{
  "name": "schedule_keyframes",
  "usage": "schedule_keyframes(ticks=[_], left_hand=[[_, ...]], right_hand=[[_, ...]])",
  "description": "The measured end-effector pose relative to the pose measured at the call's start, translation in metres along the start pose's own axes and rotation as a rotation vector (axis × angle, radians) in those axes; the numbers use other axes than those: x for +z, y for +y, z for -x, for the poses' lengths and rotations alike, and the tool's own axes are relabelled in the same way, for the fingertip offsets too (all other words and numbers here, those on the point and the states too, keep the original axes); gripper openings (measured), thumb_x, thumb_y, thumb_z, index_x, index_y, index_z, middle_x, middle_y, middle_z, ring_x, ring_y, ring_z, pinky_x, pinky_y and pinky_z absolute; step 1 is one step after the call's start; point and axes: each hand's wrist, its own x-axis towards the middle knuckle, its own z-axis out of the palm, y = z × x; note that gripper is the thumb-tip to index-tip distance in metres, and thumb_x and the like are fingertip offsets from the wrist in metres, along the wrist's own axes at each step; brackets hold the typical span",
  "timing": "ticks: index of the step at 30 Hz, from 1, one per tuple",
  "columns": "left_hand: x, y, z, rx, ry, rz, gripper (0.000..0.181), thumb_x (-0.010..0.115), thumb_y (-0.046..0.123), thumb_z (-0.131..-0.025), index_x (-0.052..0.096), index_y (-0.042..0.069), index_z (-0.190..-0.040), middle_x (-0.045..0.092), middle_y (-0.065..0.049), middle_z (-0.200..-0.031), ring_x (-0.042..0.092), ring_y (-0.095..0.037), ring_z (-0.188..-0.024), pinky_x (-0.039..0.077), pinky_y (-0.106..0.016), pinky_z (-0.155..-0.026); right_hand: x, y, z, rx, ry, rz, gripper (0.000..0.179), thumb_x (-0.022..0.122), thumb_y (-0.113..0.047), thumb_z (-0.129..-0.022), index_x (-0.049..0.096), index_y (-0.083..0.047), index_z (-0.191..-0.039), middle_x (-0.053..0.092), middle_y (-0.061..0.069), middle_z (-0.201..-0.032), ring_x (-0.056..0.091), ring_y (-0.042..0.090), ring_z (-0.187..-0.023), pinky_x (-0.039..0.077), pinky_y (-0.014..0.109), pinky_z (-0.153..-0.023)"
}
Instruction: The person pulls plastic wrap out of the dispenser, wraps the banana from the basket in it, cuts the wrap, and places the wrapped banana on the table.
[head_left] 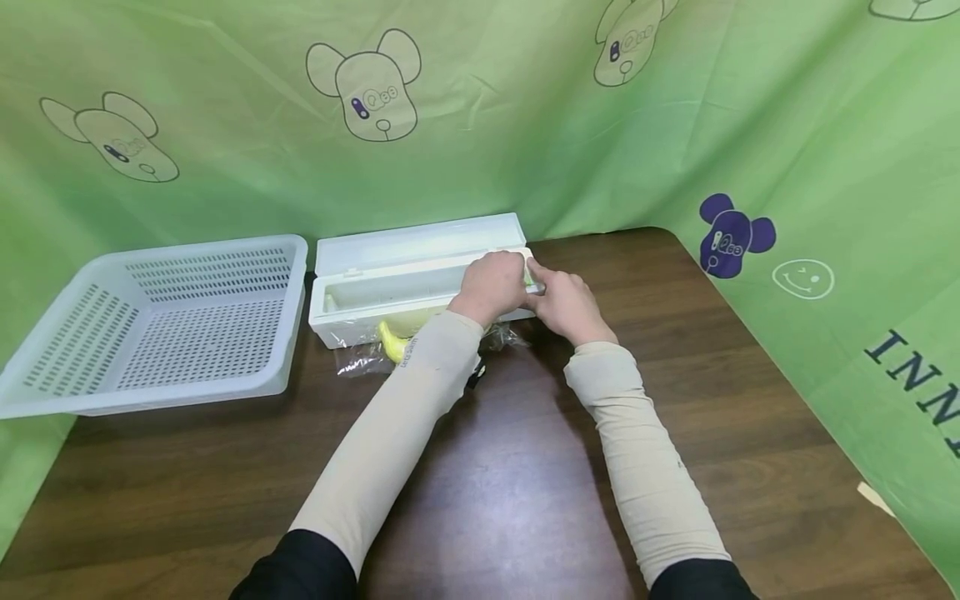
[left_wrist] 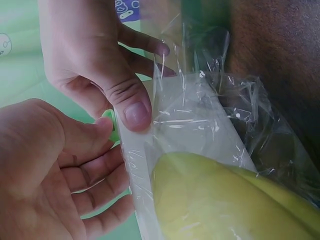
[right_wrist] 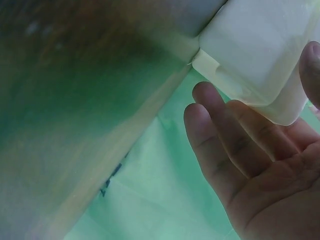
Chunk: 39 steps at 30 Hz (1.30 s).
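A long white cling film box (head_left: 341, 321) lies across the table with its lid (head_left: 420, 242) raised at the back. At its right end, my left hand (head_left: 491, 285) pinches a small green slider (left_wrist: 113, 125) on the rim between thumb and curled fingers. My right hand (head_left: 567, 306) grips that same end, thumb on the rim and the other fingers around the corner. Clear plastic film (left_wrist: 200, 112) hangs down the front of the box, wrinkled at its edge. Yellow bananas (left_wrist: 215, 200) lie against the box front at the film, partly hidden by the left forearm in the head view.
A pale perforated plastic basket (head_left: 279, 379) stands on the left, close beside the box. The dark wooden table (head_left: 510, 508) ends on the right at a green printed curtain (head_left: 795, 350), which also hangs behind the box.
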Motion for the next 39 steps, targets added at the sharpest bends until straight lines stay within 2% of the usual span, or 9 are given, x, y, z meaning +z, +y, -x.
schedule_keyframes(ticks=[7,13,20,26,30,39], left_hand=[[0.0,-0.003,0.0,0.003,0.0,-0.006,0.04,0.08,0.047,-0.084,0.07,0.011,-0.098,0.067,-0.002,-0.094,0.062,-0.018,-0.082,0.055,-0.039,-0.074],[0.001,-0.005,0.0,-0.015,-0.009,0.009,0.032,0.08,0.039,-0.087,0.066,0.011,-0.092,0.067,-0.002,-0.093,0.064,-0.019,-0.087,0.055,-0.039,-0.076],[-0.002,-0.006,0.002,-0.004,-0.021,0.019,0.031,0.08,0.037,-0.087,0.066,0.01,-0.095,0.067,-0.002,-0.091,0.063,-0.02,-0.085,0.055,-0.038,-0.075],[-0.008,-0.014,0.007,-0.032,-0.014,-0.005,0.002,0.064,0.012,-0.092,0.064,0.01,-0.09,0.066,-0.003,-0.088,0.062,-0.019,-0.081,0.054,-0.038,-0.074],[-0.011,-0.02,0.012,-0.008,-0.007,-0.014,0.008,0.057,0.006,-0.091,0.062,0.011,-0.088,0.064,-0.003,-0.086,0.061,-0.02,-0.08,0.054,-0.039,-0.073],[-0.01,-0.028,0.019,0.013,0.005,-0.022,0.008,0.057,0.004,-0.091,0.061,0.01,-0.088,0.063,-0.003,-0.085,0.06,-0.019,-0.079,0.054,-0.039,-0.071]], right_hand=[[0.002,0.001,0.0,-0.004,0.018,-0.001,0.069,0.073,-0.035,-0.094,0.044,-0.013,-0.153,0.057,0.029,-0.134,0.057,0.049,-0.116,0.044,0.057,-0.097],[0.003,0.003,0.001,-0.006,0.04,-0.021,0.072,0.076,-0.037,-0.091,0.045,-0.015,-0.152,0.059,0.028,-0.132,0.058,0.05,-0.114,0.045,0.057,-0.095],[0.003,0.003,0.002,0.007,0.037,-0.028,0.072,0.077,-0.036,-0.091,0.045,-0.016,-0.152,0.058,0.027,-0.134,0.058,0.049,-0.114,0.045,0.057,-0.095],[0.002,0.004,0.001,-0.021,0.042,-0.025,0.075,0.078,-0.038,-0.089,0.045,-0.012,-0.152,0.06,0.028,-0.131,0.061,0.048,-0.107,0.046,0.056,-0.089],[0.001,0.003,0.001,-0.01,0.04,-0.022,0.076,0.078,-0.038,-0.089,0.045,-0.012,-0.153,0.059,0.026,-0.132,0.06,0.047,-0.108,0.046,0.055,-0.089],[0.004,0.001,0.002,-0.015,0.021,-0.031,0.077,0.077,-0.038,-0.09,0.043,-0.011,-0.153,0.057,0.028,-0.135,0.058,0.049,-0.114,0.044,0.057,-0.094]])
